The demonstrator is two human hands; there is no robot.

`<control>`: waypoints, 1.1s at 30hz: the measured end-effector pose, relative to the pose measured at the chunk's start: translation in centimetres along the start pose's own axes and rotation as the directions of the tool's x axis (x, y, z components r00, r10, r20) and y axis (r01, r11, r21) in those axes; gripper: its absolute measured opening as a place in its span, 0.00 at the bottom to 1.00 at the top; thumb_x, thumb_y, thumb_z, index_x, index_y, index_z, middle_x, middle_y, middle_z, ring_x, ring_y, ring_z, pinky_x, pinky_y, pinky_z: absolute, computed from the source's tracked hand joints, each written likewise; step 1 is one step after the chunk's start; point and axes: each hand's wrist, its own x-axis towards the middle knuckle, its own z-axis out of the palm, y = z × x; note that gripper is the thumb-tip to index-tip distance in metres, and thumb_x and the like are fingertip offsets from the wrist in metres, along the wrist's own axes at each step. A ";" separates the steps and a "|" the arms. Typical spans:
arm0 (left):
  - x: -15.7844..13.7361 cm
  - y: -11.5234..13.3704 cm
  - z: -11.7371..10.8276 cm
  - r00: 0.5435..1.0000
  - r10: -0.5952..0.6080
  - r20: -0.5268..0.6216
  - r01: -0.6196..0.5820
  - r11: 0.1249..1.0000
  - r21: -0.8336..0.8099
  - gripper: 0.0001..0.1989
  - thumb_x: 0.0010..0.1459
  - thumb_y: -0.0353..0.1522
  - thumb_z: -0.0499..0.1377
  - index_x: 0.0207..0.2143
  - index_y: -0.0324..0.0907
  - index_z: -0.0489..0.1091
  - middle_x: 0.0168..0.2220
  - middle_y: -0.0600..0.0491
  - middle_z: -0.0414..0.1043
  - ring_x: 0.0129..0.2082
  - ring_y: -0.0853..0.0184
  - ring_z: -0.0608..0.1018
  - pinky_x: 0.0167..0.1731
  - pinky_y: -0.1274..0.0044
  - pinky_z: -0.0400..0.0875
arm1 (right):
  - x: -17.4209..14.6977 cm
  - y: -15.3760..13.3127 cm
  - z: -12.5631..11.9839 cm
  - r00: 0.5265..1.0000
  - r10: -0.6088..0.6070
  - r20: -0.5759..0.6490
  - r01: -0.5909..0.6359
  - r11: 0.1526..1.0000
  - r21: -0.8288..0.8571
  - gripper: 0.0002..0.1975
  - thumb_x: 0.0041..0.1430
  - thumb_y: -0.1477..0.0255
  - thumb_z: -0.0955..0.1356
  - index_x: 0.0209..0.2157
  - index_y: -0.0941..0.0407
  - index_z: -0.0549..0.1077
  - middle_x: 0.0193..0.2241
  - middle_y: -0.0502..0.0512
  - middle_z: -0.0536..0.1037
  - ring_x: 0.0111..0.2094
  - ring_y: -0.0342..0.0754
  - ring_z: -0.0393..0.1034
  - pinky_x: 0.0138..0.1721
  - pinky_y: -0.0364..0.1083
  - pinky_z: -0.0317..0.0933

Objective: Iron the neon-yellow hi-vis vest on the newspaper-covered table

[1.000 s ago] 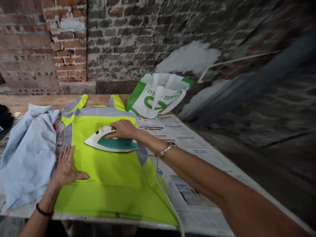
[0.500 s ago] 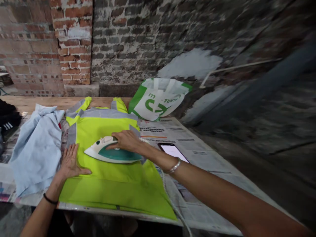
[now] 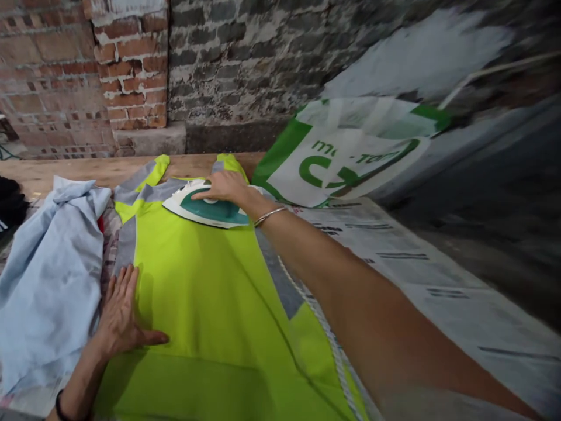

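Note:
A bright yellow-green garment with grey panels (image 3: 197, 280) is spread out on the table. My right hand (image 3: 228, 190) is wrapped round the handle of a white and teal iron (image 3: 210, 213). The iron rests on the garment's upper part, near the grey band, its tip pointing left. My left hand (image 3: 120, 318) lies flat on the garment's left edge, fingers spread and thumb out to the right. A pale twisted cord (image 3: 326, 330) runs down over the garment's right side, beneath my right forearm.
Left of the garment lies a crumpled light blue cloth (image 3: 52, 280), with dark clothing (image 3: 12, 204) beyond it. A white and green bag (image 3: 346, 158) stands at the back right. Newspaper sheets (image 3: 421, 263) cover the tabletop, and a brick wall (image 3: 245, 70) rises behind.
My right hand has slid the iron up the garment, from its middle to near the grey band. My left hand stays pressed at the left edge. The view has come closer.

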 end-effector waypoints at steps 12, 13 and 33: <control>0.4 -0.2 -0.7 0.998 -0.043 0.035 0.045 0.997 -0.055 0.72 0.36 0.62 0.69 0.73 0.34 0.43 0.73 0.30 0.48 0.73 0.38 0.49 0.70 0.48 0.46 | -15.4 -4.6 -4.3 0.962 -0.189 0.196 0.188 0.982 0.026 0.32 0.56 0.39 0.67 0.39 0.54 0.81 0.36 0.63 0.84 0.43 0.65 0.77 0.40 0.53 0.64; 0.4 -0.2 -0.7 0.998 -0.045 0.039 0.047 0.997 -0.056 0.72 0.36 0.63 0.69 0.73 0.33 0.43 0.72 0.29 0.48 0.73 0.38 0.49 0.69 0.48 0.45 | -17.3 -5.2 -4.7 0.956 -0.200 0.214 0.197 0.980 0.037 0.31 0.57 0.40 0.67 0.39 0.53 0.82 0.35 0.63 0.84 0.42 0.66 0.78 0.40 0.54 0.64; 0.0 -0.7 0.0 0.999 0.019 -0.041 -0.020 1.000 -0.012 0.73 0.37 0.63 0.69 0.74 0.38 0.40 0.72 0.32 0.52 0.72 0.37 0.53 0.68 0.47 0.50 | -9.3 -3.6 -3.2 0.991 -0.111 0.081 0.111 0.994 -0.003 0.36 0.60 0.39 0.64 0.44 0.58 0.81 0.42 0.67 0.84 0.46 0.62 0.77 0.42 0.51 0.65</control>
